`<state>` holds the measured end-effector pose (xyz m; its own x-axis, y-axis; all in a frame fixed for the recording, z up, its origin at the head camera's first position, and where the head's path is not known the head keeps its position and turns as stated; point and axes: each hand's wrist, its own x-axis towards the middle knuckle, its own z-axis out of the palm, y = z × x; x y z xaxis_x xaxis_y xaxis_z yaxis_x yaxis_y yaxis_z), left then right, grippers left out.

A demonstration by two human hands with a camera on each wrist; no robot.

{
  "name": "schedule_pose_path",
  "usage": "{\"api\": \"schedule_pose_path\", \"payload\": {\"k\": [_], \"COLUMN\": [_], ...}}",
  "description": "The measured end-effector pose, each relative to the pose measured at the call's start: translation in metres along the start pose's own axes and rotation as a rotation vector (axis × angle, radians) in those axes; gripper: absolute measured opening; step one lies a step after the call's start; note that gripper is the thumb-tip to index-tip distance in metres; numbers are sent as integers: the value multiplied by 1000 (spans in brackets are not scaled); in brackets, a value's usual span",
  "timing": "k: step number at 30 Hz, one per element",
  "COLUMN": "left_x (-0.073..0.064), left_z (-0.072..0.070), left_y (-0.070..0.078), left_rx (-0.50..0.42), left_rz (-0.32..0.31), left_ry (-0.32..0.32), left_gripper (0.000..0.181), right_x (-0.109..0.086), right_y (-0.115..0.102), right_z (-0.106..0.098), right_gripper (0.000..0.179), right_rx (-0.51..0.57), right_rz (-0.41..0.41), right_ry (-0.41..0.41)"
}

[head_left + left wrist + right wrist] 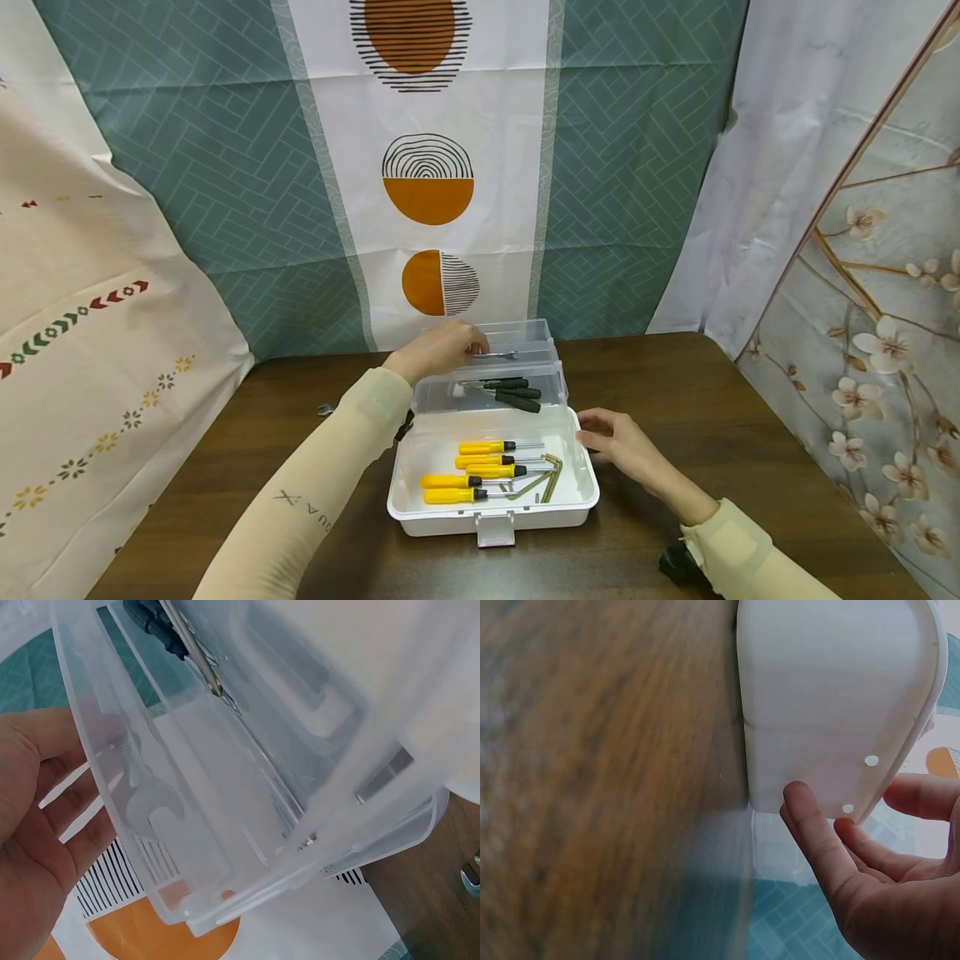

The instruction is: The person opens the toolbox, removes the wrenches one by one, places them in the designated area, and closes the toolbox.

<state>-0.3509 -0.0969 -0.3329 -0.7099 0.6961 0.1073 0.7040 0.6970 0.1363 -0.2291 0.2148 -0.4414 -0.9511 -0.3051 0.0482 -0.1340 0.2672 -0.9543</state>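
We see a silver wrench lying in the top clear tray of a white box. Our left hand has its fingertips at one end of it, but they look blurry through the plastic, so we can't tell if they pinch it. Our right hand grips the box by its side wall, near the back corner. In the lower clear tray are black-handled tools. Yellow screwdrivers and bent gold keys fill much of the bottom. Another wrench is on the brown table, left of the box, and our left sleeve stretches between them. A white flap hangs down in front. Behind the table hangs a patterned cloth.
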Motion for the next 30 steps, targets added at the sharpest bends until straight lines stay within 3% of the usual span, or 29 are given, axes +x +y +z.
{"api": "schedule_pose_path", "payload": {"k": [13,30], "left_x": [-7,-30], "left_z": [-6,-16], "left_y": [-9,-31], "left_rx": [-84,-174], "left_rz": [-39,-111], "left_ry": [41,88], "left_gripper": [29,40], "right_x": [1,0], "right_y": [0,0], "right_z": [-1,0], "right_gripper": [41,41], "right_rx": [7,0], "right_rz": [1,11], "right_ry": [-5,-5]}}
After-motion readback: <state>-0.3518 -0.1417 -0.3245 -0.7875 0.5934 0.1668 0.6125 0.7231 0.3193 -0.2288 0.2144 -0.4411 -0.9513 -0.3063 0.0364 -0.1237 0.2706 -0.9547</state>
